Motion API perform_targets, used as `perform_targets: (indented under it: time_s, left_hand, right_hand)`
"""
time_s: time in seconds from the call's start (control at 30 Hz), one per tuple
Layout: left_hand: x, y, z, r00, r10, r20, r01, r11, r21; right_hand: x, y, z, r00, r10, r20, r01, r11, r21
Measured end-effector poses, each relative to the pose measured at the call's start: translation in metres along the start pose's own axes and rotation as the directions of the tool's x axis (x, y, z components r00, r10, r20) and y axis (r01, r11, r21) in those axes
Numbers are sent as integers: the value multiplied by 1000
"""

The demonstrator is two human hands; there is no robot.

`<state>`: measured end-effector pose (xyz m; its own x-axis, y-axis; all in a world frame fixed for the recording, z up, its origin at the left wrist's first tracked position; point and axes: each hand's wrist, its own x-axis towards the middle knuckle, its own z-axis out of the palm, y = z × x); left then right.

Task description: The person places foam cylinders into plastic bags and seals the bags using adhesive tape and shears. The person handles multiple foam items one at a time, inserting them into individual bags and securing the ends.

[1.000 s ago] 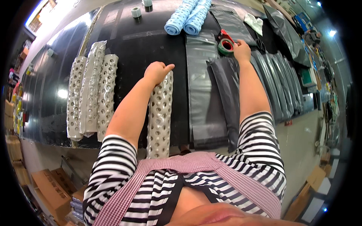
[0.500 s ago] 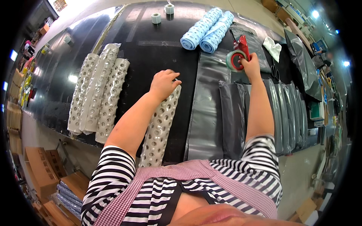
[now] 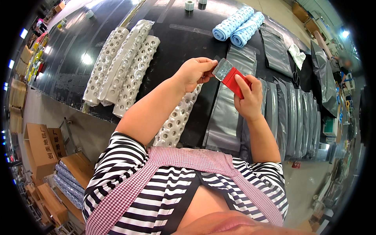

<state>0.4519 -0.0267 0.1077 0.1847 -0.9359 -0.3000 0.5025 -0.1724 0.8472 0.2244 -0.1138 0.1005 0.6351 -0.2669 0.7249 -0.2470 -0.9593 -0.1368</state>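
My right hand (image 3: 249,95) grips a red tape dispenser (image 3: 235,81) by its body, held up over the table. Clear tape shows across its toothed front end. My left hand (image 3: 195,73) is closed at that front end, thumb and fingertips pinching the tape's edge; the pinched bit is too small to see well. Below my left hand, a rolled grey-white mat with round holes (image 3: 176,121) lies on the black table, its far end partly hidden by the hand.
Several similar wrapped mat rolls (image 3: 117,70) lie to the left. Two blue patterned rolls (image 3: 239,25) lie at the back. On the right are grey plastic sleeves (image 3: 290,117), a white cloth (image 3: 297,56) and scissors (image 3: 296,78). A tape roll (image 3: 189,5) stands far back.
My right hand has brought the dispenser leftward from the right side of the table and turned it. My left hand has lifted off the mat roll's end and closed at the dispenser's front.
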Motion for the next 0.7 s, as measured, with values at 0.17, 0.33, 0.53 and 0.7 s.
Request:
perform_targets:
  time_s: [0.17, 0.33, 0.53, 0.7]
  left_hand:
    - [22, -12, -32, 890, 449, -79, -357, 795, 491]
    - [21, 45, -54, 803, 572, -169, -348, 679, 647]
    - [4, 37, 24, 247, 752, 611, -399, -496, 771]
    - [-46, 0, 90, 250, 660, 709, -735, -347, 583]
  right_hand:
    - [-8, 0, -2, 991, -44, 129, 47, 998, -28]
    - [-14, 19, -7, 986, 37, 161, -8, 984, -176]
    - [30, 31, 35, 996, 60, 72, -40, 968, -249]
    - [50, 146, 71, 829, 548, 108, -523, 830, -196]
